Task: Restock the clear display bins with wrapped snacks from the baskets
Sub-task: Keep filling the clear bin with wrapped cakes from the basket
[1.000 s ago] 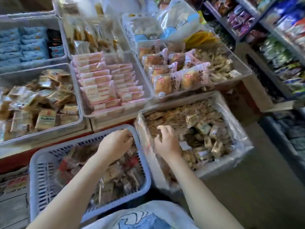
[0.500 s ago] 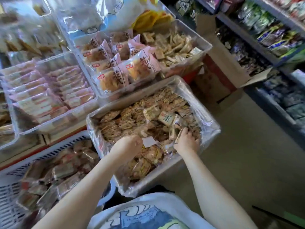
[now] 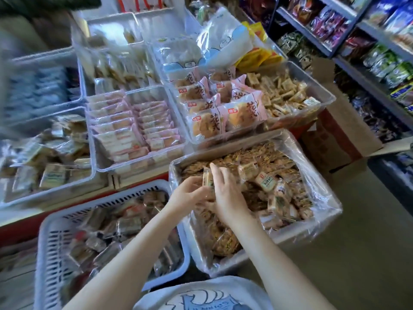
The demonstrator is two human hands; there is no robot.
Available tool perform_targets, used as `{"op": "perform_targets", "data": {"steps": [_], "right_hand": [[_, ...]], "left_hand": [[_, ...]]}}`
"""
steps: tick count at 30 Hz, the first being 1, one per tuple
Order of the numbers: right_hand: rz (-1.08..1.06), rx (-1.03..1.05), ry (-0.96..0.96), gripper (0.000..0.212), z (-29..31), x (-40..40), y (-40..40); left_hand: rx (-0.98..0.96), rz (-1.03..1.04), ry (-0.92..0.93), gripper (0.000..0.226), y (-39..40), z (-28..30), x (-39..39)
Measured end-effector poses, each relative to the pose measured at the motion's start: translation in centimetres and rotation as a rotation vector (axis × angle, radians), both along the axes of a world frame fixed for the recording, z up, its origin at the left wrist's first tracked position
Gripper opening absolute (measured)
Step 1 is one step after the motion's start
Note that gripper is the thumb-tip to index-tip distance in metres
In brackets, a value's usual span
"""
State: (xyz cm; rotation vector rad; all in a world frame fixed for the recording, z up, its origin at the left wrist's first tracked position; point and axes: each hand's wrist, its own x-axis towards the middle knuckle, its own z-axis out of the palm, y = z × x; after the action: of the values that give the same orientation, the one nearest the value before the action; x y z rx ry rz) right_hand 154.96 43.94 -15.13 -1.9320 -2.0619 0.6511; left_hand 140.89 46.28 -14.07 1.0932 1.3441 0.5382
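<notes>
Head: lined basket [image 3: 321, 229] holds wrapped snacks [image 3: 263, 182].

Left hand [image 3: 190, 193]: forearm bare, entering from lower left and reaching up and right; fingers curled, thumb side up, gripping. Right hand [image 3: 225, 193]: forearm bare, entering from lower right and reaching up and left; back of hand toward the camera, fingers extended upward and close together. Both hands: touching, side by side at the frame's centre.
</notes>
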Motion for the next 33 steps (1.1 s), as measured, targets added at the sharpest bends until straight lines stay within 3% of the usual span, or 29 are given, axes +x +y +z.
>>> {"op": "perform_targets", "data": {"steps": [3, 8, 14, 18, 22, 24, 26, 29, 33], "right_hand": [[0.123, 0.012, -0.034, 0.1, 0.2, -6.0, 1.4], [0.291, -0.077, -0.093, 0.106, -0.1, -16.8, 4.7], [0.346, -0.118, -0.117, 0.077, -1.4, -28.9, 9.0], [0.353, -0.151, -0.276, 0.069, -2.6, -33.9, 10.4], [0.374, -0.147, -0.44, 0.074, -3.4, -34.3, 10.1], [0.374, -0.159, -0.454, 0.074, -3.5, -34.2, 10.1], [0.369, -0.182, -0.465, 0.073, -3.5, -34.2, 10.3], [0.368, -0.189, -0.486, 0.073, -3.5, -34.5, 10.5], [0.374, -0.177, -0.484, 0.073, -3.6, -34.5, 10.4]], "left_hand": [[0.021, 0.071, -0.017, 0.029, 0.2, 0.2, -6.2], [0.16, 0.339, 0.238, 0.036, 0.5, -0.6, -19.5], [0.276, 0.598, 0.354, 0.023, 1.6, 0.4, -34.6], [0.427, 0.654, 0.434, 0.027, 4.5, 0.8, -40.4], [0.68, 0.603, 0.665, 0.027, 8.7, -0.4, -43.3], [0.715, 0.556, 0.732, 0.029, 10.8, -1.0, -43.6], [0.66, 0.447, 0.759, 0.044, 12.9, -1.8, -43.7], [0.462, 0.044, 0.934, 0.081, 14.8, -3.4, -43.5], [0.416, -0.061, 1.011, 0.086, 15.3, -3.8, -43.4]]}}
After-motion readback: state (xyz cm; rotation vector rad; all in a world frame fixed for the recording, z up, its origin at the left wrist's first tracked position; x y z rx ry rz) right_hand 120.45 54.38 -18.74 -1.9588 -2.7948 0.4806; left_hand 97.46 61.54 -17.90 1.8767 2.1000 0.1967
